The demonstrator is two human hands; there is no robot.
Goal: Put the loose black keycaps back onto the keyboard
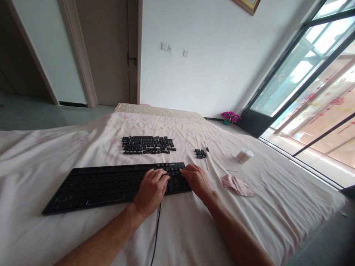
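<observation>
A black keyboard (105, 184) with most keycaps removed lies on the pink sheet in front of me. My left hand (152, 190) rests on its right part, fingers curled down onto the number-pad keys. My right hand (196, 179) touches the keyboard's right end, fingers bent against the same keys. What the fingertips pinch, if anything, is hidden. Behind the keyboard lies a laid-out block of loose black keycaps (146, 145). A smaller heap of keycaps (200, 153) sits to the right.
A crumpled pink cloth (237, 184) lies right of my right hand. Thin sticks (206, 162) and a small round container (244, 155) lie beyond it. The keyboard cable (156, 232) runs toward me. Bed edge and window (310, 92) are at right.
</observation>
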